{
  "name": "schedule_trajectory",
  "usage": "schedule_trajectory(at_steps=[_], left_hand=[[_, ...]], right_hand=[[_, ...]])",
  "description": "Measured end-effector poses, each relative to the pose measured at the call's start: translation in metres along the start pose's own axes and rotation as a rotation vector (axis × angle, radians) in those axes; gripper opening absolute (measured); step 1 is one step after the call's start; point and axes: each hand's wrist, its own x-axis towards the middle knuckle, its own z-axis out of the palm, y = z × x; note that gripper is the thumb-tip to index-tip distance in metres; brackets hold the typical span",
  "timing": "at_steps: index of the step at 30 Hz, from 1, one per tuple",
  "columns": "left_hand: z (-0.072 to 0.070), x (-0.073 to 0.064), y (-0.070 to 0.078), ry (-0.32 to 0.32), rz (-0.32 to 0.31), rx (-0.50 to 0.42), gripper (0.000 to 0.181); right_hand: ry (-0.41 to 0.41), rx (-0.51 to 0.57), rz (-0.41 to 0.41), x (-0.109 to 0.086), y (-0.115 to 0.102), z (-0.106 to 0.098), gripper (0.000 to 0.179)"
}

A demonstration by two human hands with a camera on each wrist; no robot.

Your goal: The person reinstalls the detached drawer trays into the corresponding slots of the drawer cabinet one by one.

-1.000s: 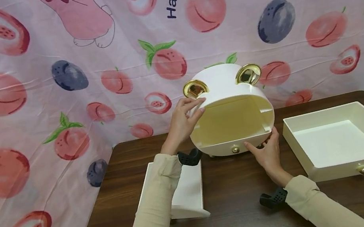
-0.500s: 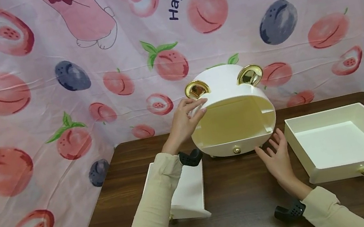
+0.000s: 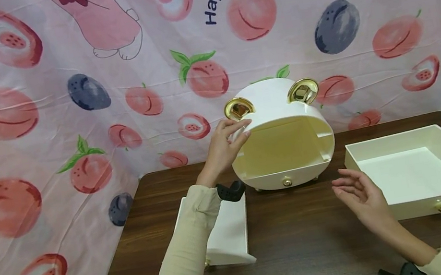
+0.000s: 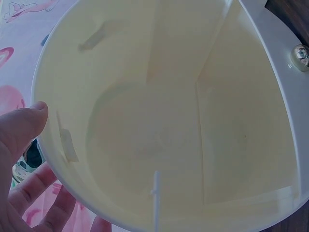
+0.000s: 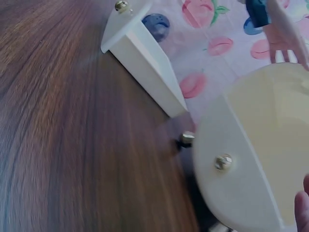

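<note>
A white rounded storage box with two gold ear-like cups stands at the back of the table, its upper compartment open at the front. Below that opening sits a closed drawer front with a gold knob. My left hand holds the box by its upper left rim; the left wrist view shows the thumb at the front edge and fingers outside the shell. Lower right of the box, my right hand is in the air, fingers loosely bent, touching nothing. Only its fingertips show in the right wrist view.
A large white pull-out drawer with a gold knob lies on the right of the brown table. A smaller white drawer lies on the left, partly behind my left forearm. A fruit-printed cloth hangs behind.
My right hand has let go of the box's lower right side and moved right and toward me. The left hand has stayed on the rim, and the box has not visibly moved.
</note>
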Motion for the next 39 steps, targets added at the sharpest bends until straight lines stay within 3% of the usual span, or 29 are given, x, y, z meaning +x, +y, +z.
schedule_trajectory(at_steps=[4, 7, 10, 14, 16, 21, 23, 25, 29, 33, 36, 39], left_hand=[[0.000, -0.001, 0.000, 0.001, -0.001, 0.003, 0.030], [0.000, -0.001, -0.001, 0.001, 0.003, 0.001, 0.030], [0.001, 0.000, -0.003, 0.001, 0.009, -0.008, 0.030], [0.002, -0.001, -0.003, -0.001, 0.013, -0.018, 0.030], [0.002, -0.001, -0.003, -0.002, 0.015, -0.021, 0.030], [0.002, -0.002, -0.002, 0.000, 0.021, -0.020, 0.030], [0.002, -0.002, -0.002, 0.003, 0.022, -0.018, 0.030], [0.001, -0.002, -0.002, 0.006, 0.025, -0.013, 0.030], [0.001, -0.002, -0.003, 0.004, 0.028, -0.009, 0.030], [0.001, -0.002, -0.004, 0.009, 0.031, -0.011, 0.030], [0.000, -0.002, -0.004, 0.016, 0.035, -0.015, 0.030], [0.000, -0.003, -0.004, 0.019, 0.035, -0.018, 0.029]], right_hand=[[-0.024, -0.007, -0.023, -0.003, -0.012, -0.013, 0.029], [-0.026, 0.005, -0.049, -0.005, -0.006, -0.029, 0.026], [-0.017, -0.030, -0.042, -0.007, 0.034, -0.060, 0.028], [0.011, -0.165, -0.032, -0.010, 0.077, -0.096, 0.031], [0.008, -0.154, -0.016, -0.011, 0.064, -0.098, 0.030], [0.007, -0.289, 0.040, -0.017, 0.053, -0.109, 0.028], [0.015, -0.390, 0.064, -0.021, 0.051, -0.112, 0.027], [0.027, -0.417, 0.089, -0.023, 0.038, -0.111, 0.025], [0.084, -0.371, 0.111, -0.025, 0.001, -0.102, 0.020], [0.152, -0.426, 0.131, -0.026, -0.019, -0.103, 0.016], [0.205, -0.485, 0.140, -0.029, -0.010, -0.118, 0.018], [0.261, -0.539, 0.127, -0.033, 0.024, -0.147, 0.020]])
